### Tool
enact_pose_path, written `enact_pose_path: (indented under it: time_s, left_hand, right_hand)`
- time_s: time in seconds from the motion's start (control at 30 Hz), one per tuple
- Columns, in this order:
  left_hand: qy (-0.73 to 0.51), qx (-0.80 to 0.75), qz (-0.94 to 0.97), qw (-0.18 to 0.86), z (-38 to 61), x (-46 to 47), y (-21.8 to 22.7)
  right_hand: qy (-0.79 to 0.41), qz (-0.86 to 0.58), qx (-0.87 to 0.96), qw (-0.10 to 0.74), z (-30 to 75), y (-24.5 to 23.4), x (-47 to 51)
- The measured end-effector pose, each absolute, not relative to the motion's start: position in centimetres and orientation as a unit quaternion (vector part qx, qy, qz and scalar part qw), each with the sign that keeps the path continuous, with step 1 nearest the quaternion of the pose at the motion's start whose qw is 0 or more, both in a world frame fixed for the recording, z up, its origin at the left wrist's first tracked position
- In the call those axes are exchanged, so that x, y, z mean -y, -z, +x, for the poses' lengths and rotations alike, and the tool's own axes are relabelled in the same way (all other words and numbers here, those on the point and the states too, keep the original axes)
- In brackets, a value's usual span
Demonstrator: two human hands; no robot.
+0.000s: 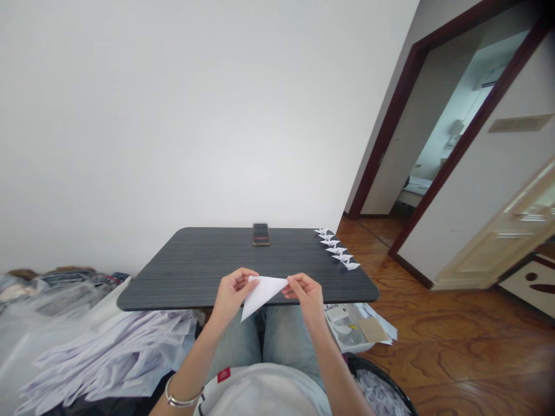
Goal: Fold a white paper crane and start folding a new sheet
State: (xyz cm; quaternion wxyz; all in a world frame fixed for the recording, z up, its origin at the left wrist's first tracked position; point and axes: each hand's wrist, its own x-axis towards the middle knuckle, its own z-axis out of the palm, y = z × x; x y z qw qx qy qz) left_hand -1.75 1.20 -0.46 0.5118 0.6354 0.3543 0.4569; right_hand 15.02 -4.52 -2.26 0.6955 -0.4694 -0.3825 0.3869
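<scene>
A white sheet of paper folded into a triangle (263,293) is held up between both hands, over the near edge of the dark table (195,260). My left hand (234,293) pinches its upper left corner, thumb on top. My right hand (306,292) grips the pointed right tip between thumb and fingers. The third corner hangs down toward my lap. Along the table's right side stands a row of several white folded paper cranes (336,250), apart from my hands.
A phone (261,234) on a stand is at the table's back edge, by the wall. White papers or cloths (117,352) are piled at lower left. At lower right are a box of supplies (347,326) and a black bin (381,393) with paper pieces. A doorway opens at right.
</scene>
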Motion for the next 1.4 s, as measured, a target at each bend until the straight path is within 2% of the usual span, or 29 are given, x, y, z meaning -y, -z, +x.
enact_pose_path:
  time_s: [0.17,0.37,0.67,1.03,1.4]
  left_hand:
    - [-0.457,-0.352,0.636,0.512,-1.7,-1.1,0.5]
    - [-0.459,-0.357,0.633,0.511,-1.9,-1.2,0.4]
    - [-0.462,-0.348,0.640,0.505,-2.0,-1.3,0.4]
    - [-0.457,-0.349,0.645,0.503,-1.9,-1.1,0.3]
    - [-0.459,-0.355,0.642,0.502,-1.7,-1.0,-0.1]
  right_hand:
    - [-0.360,-0.478,0.399,0.695,15.0,2.3,4.6]
    - [-0.365,-0.444,0.405,0.711,15.4,2.6,4.4]
    - [-0.386,-0.448,0.415,0.691,15.7,2.8,4.2]
    - [-0.325,-0.450,0.424,0.716,15.5,3.3,3.9]
    - [-0.320,-0.458,0.424,0.713,15.5,3.4,3.9]
